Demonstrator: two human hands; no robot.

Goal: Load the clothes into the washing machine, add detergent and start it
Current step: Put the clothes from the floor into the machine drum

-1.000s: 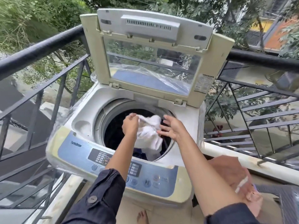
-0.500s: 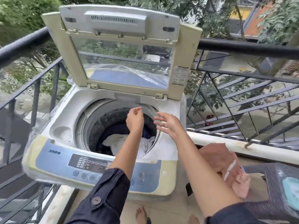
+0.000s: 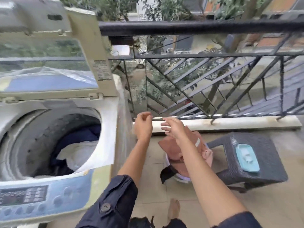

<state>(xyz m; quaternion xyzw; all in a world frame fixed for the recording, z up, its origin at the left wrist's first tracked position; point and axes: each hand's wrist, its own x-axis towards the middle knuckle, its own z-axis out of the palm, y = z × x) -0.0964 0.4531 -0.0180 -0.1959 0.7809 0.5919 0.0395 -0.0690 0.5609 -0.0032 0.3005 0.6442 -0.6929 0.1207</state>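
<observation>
Both hands have left the drum opening and now hang to the right of the washing machine [image 3: 57,129], above the pile of pink clothes [image 3: 184,155].
Left hand [image 3: 143,125]: fingers loosely curled, holding nothing.
Right hand [image 3: 173,127]: fingers spread wide, empty.
Washing machine: lid [image 3: 49,51] raised; white garment [image 3: 77,150] and dark garment [image 3: 82,137] lying in the drum.
Pink clothes: heaped in a basket on the floor, between the machine and a dark wicker table [image 3: 256,163].
Table: carries a light blue dish [image 3: 247,157].
Railing [image 3: 197,27]: black, behind the hands.
</observation>
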